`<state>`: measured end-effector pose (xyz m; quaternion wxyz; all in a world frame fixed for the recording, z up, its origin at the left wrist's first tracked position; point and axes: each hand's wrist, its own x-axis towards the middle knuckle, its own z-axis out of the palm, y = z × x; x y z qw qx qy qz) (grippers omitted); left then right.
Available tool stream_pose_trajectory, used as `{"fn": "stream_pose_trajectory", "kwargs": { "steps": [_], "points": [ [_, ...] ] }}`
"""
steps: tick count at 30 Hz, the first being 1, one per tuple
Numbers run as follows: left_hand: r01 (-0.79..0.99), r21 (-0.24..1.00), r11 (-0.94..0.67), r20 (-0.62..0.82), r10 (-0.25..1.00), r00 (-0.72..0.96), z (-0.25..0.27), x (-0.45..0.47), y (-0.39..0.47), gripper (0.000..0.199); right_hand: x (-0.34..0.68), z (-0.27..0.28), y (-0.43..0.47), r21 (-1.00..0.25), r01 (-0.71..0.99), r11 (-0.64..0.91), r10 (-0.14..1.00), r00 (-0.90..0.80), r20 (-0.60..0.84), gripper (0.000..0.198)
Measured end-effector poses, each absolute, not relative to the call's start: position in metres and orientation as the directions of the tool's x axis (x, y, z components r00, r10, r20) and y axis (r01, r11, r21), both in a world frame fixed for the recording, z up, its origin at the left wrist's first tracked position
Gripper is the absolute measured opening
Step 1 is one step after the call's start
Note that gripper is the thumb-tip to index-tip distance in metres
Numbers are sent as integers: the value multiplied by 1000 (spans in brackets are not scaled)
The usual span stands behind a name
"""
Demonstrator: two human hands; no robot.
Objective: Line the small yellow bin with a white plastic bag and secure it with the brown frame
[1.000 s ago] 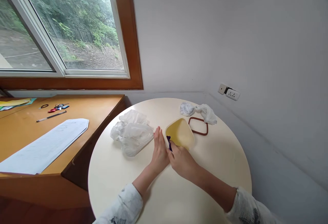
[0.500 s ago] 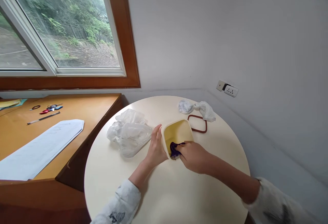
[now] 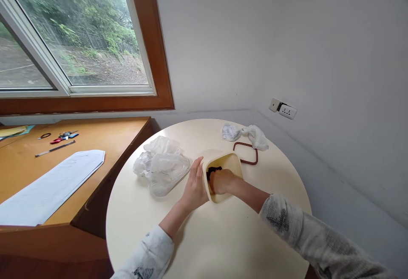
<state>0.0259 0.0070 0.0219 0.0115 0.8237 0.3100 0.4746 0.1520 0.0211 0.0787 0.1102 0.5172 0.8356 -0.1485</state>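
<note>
Reaching into container, right hand clutching dark cloth, left hand flat against container wall

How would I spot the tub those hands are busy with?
Look at the round table. Find the left hand against a tub, the right hand inside it. It's pale yellow and box-shaped, unlike the crumpled plastic bag to its left.

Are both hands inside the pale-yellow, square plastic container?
No, only the right hand reaches inside the pale-yellow, square plastic container, while the left hand is outside, against its left side.
</note>
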Motion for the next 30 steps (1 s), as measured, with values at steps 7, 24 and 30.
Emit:
{"fn": "stream_pose_trajectory", "kwargs": {
  "steps": [7,24,30],
  "points": [
    [454,399,-797,732,575,367,25,26,11,105,189,115,-27,-126,880,457,809,-471,-351,31],
    [479,684,-551,544,822,169,19,38,-7,119,183,74,-44,-258,849,460,835,-315,452,25],
    [550,647,-527,617,787,28,11,45,-4,98,164,68,-46,-421,771,477,824,-226,519,15]
  ]
}}
